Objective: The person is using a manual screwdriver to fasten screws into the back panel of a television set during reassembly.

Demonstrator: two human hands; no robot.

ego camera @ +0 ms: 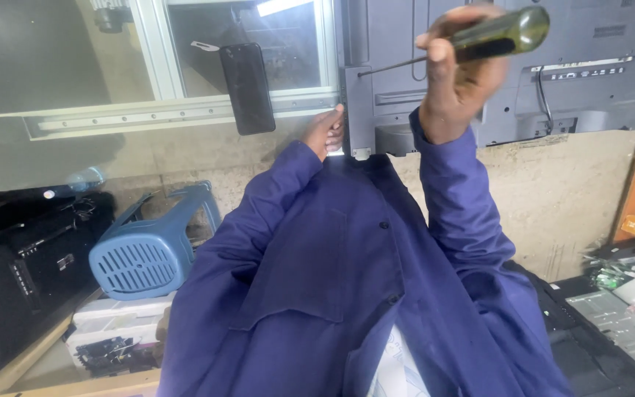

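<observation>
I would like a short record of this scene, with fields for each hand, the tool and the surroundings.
right hand: right hand raised, closed around the screwdriver handle
tool: screwdriver, dark green handle, thin shaft pointing left at the grey television back
left hand: left hand on the panel's left edge
surroundings: blue plastic stool, black phone hanging by the window

You get even, soft daylight; a bright strip of glare in the white-framed window glass [281, 7], edges slightly stretched.
</observation>
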